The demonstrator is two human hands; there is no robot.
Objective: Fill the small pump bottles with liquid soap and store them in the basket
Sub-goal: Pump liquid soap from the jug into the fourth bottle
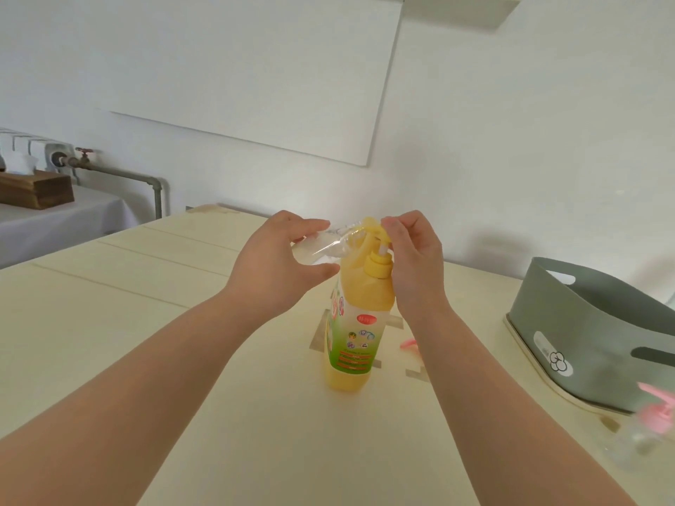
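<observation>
Large yellow soap bottle (352, 345), green label, yellow pump top, upright mid-table; small clear bottle (317, 244), tilted on its side at the pump's spout, held off the table in the left hand (277, 264). Grey-green basket (584, 334), slotted handles, at the right; second small bottle (646, 429), pink pump, blurred, just in front of it.

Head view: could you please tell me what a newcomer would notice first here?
The yellow soap bottle stands at centre, with both hands at its top: the left hand grips a clear bottle tilted at the spout, the right hand pinches the pump. A grey-green basket sits on the right, a blurred pink-pump bottle near it.
</observation>
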